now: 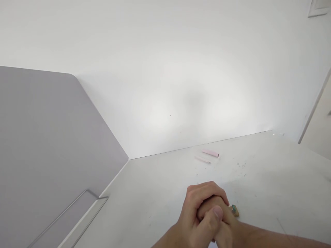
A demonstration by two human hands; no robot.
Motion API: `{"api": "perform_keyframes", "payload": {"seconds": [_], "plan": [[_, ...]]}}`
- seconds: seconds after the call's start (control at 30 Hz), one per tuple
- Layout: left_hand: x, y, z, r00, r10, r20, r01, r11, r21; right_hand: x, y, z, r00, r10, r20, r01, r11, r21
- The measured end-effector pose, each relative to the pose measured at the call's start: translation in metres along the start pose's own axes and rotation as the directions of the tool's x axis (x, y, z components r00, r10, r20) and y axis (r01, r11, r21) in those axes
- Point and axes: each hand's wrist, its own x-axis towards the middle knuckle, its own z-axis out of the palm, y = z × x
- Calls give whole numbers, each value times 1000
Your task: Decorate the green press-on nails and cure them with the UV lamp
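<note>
My two hands are clasped together low in the middle of the view, just above a white table [271, 179]. My left hand [196, 206] comes in from the lower left, its fingers wrapped over my right hand [225, 225], which is closed into a fist. A ring with a green stone [234, 209] shows at the right edge of the clasp. Whatever is inside the fist is hidden. Farther back on the table lie a thin pink pen [202, 159] and, just behind it, a short pink cap [210, 153], both well apart from my hands.
A grey divider panel [46, 144] stands along the table's left side, with a thin metal wire bracket [77, 206] at its foot. A white wall [165, 86] rises behind the table's far edge. Small dark specks [241, 166] dot the table right of the pen.
</note>
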Motion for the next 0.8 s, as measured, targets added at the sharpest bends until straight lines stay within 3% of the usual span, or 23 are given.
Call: {"api": "perform_keyframes", "payload": {"seconds": [0.07,0.27,0.43,0.67,0.8], "plan": [[0,2,-5,996,-37,85,34,999,39,1,1,2,999,1,-47,1,999,38],[-7,-2,-10,988,-90,126,83,995,63,2,4,4,998,15,-54,-9,995,96],[-12,-7,-3,985,-174,19,174,985,-12,5,8,6,999,30,-39,-25,992,126],[-8,-4,-11,976,-156,154,151,988,40,2,5,5,996,20,-83,-7,989,147],[-6,-1,-9,983,-138,122,135,990,30,2,2,4,997,17,-80,-4,988,156]]}}
